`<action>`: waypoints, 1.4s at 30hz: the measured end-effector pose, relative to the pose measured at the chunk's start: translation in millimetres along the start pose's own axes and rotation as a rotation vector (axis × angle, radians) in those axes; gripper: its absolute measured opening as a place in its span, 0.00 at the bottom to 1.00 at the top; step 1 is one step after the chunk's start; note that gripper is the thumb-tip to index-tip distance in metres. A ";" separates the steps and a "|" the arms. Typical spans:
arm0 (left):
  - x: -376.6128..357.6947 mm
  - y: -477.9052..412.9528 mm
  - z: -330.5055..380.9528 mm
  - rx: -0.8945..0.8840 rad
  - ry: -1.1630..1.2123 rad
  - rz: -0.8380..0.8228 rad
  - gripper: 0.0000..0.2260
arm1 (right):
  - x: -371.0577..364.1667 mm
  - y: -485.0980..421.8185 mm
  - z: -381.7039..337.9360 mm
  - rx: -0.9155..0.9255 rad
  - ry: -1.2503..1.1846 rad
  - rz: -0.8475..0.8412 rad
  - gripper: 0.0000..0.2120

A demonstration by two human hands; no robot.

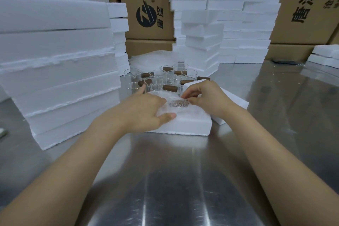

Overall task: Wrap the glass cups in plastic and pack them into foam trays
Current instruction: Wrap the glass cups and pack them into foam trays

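Observation:
A white foam tray (190, 124) lies on the steel table in front of me. A glass cup wrapped in bubble plastic (178, 104) lies in the tray, its wooden handle showing through the wrap. My left hand (145, 111) rests on the tray's left side, thumb along the front rim, fingers by the wrapped cup. My right hand (203, 97) pinches the plastic at the cup's right end. Behind the tray stand several bare glass cups with wooden handles (165, 80).
Tall stacks of foam trays rise at the left (55, 60) and at the back right (238, 24). Cardboard boxes (146, 14) stand behind. A pile of plastic sheets (152, 58) lies behind the cups. Another foam piece (236, 102) sits under my right wrist.

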State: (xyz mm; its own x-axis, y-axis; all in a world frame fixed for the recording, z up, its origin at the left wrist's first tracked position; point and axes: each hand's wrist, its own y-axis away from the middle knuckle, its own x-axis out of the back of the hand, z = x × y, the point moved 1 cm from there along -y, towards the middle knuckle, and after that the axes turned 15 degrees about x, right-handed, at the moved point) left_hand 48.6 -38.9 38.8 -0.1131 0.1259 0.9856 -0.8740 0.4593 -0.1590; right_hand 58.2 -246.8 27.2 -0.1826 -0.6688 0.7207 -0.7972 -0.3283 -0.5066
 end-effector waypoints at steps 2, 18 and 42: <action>-2.4 -1.4 3.0 0.038 0.035 0.072 0.23 | 0.1 1.0 0.8 -0.004 -0.022 0.013 0.15; -18.4 -3.9 12.9 -0.033 0.151 0.349 0.12 | 1.4 0.2 4.3 0.009 0.008 0.008 0.17; 1.7 2.6 5.3 0.157 0.617 0.607 0.18 | 18.3 2.8 5.3 -0.105 0.042 0.254 0.02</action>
State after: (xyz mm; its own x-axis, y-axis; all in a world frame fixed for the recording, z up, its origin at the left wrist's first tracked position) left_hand 43.6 -42.2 40.4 -0.3435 0.7824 0.5194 -0.8062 0.0381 -0.5904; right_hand 55.6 -263.4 36.4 -0.4062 -0.6917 0.5971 -0.7779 -0.0812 -0.6232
